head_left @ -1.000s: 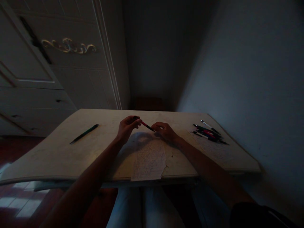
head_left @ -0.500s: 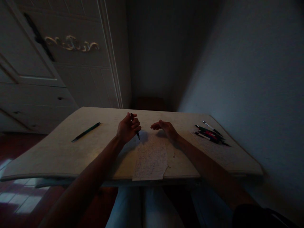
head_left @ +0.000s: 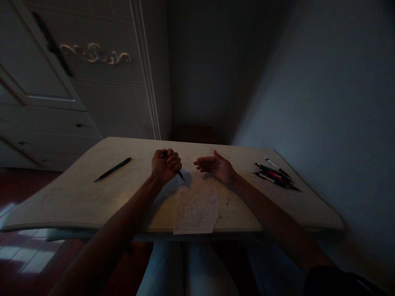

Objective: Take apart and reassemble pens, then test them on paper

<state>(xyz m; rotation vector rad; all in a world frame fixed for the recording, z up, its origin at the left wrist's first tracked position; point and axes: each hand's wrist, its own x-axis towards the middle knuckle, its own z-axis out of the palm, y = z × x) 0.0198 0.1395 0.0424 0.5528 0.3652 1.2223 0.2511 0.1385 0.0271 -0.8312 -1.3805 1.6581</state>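
Note:
My left hand (head_left: 166,165) is wrapped in a fist around a dark pen (head_left: 181,176), whose tip points down and to the right near the top left of a sheet of paper (head_left: 197,209). Handwriting covers the sheet, which has a torn right edge and reaches the table's front edge. Just right of the sheet's top, my right hand (head_left: 216,166) is open, fingers stretched toward the left hand and thumb raised. It holds nothing. Whether it touches the table I cannot tell.
A dark green pen (head_left: 112,169) lies on the table (head_left: 77,205) at the left. Several pens (head_left: 276,174) are piled at the right on another written sheet (head_left: 284,200). A white cabinet (head_left: 120,102) stands at the back left, a wall (head_left: 339,102) at the right.
My left fingers have closed more tightly around the pen. My right hand has turned, opening its palm and lifting the thumb.

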